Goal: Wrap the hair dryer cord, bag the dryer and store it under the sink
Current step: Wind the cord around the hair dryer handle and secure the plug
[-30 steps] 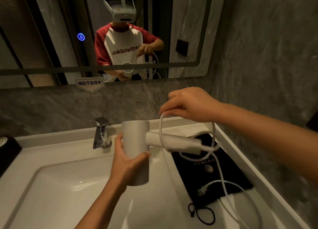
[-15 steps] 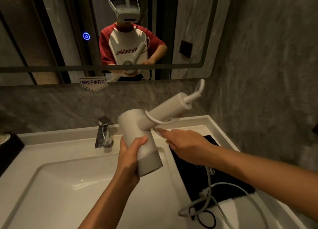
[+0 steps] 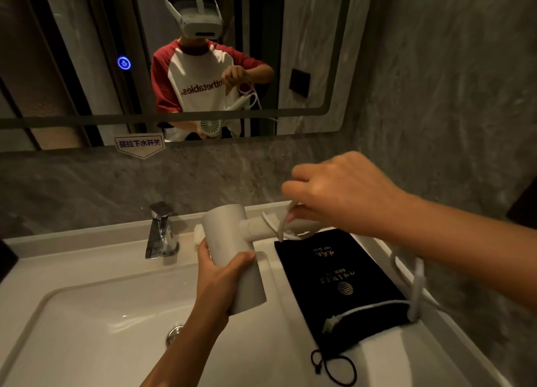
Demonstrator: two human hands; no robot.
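My left hand (image 3: 221,279) grips the barrel of the white hair dryer (image 3: 229,241) above the basin, its handle pointing right. My right hand (image 3: 334,192) is over the handle, pinching the white cord (image 3: 416,282), a loop or two of which lies around the handle. The rest of the cord hangs under my right forearm and runs to the plug (image 3: 331,324), which rests on the black drawstring bag (image 3: 340,285) lying flat on the counter to the right of the basin.
A chrome faucet (image 3: 161,231) stands behind the white sink basin (image 3: 96,314), with the drain (image 3: 173,333) below. The bag's black drawstring (image 3: 334,369) lies near the counter's front. A mirror (image 3: 302,37) and grey stone wall are behind and to the right. A dark object (image 3: 5,258) sits at far left.
The dryer's handle has swung down from tilted up to level. My right hand has risen from below the handle to above it with the cord. The plug has slid onto the bag.
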